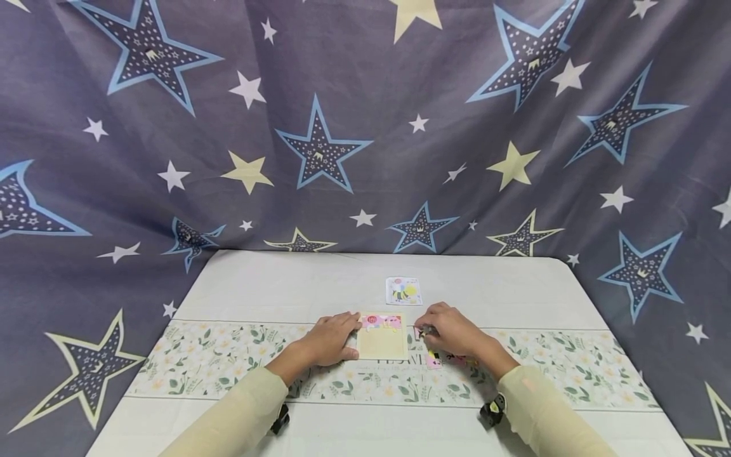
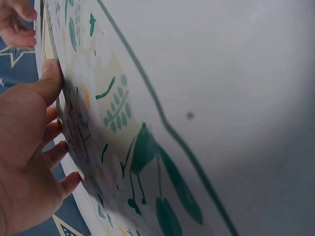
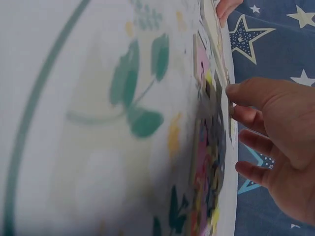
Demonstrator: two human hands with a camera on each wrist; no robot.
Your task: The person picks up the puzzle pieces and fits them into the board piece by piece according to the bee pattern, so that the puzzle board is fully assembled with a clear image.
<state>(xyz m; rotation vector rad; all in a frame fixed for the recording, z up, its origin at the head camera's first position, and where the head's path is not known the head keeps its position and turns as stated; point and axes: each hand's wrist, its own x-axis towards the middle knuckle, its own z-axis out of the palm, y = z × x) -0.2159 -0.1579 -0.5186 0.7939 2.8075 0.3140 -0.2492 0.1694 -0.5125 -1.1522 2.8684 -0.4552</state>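
Observation:
A square, pale wooden puzzle board [image 1: 382, 343] lies on the table, with pink pieces [image 1: 382, 322] along its far edge. My left hand [image 1: 331, 339] rests at the board's left side, its fingertips and thumb at the edge and its fingers spread loosely. To the right of the board, my right hand [image 1: 451, 330] pinches a small puzzle piece [image 1: 419, 332] between thumb and fingers; the fingers cover most of it. Below that hand lies a pink and yellow puzzle piece [image 1: 434, 360], with more loose pieces [image 3: 201, 169] in a cluster close to the palm.
A square picture card [image 1: 403, 291] showing a bee lies beyond the board. The white table [image 1: 274, 285] has a flowered band [image 1: 228, 355] across it. A dark curtain [image 1: 354, 76] with stars hangs behind the table.

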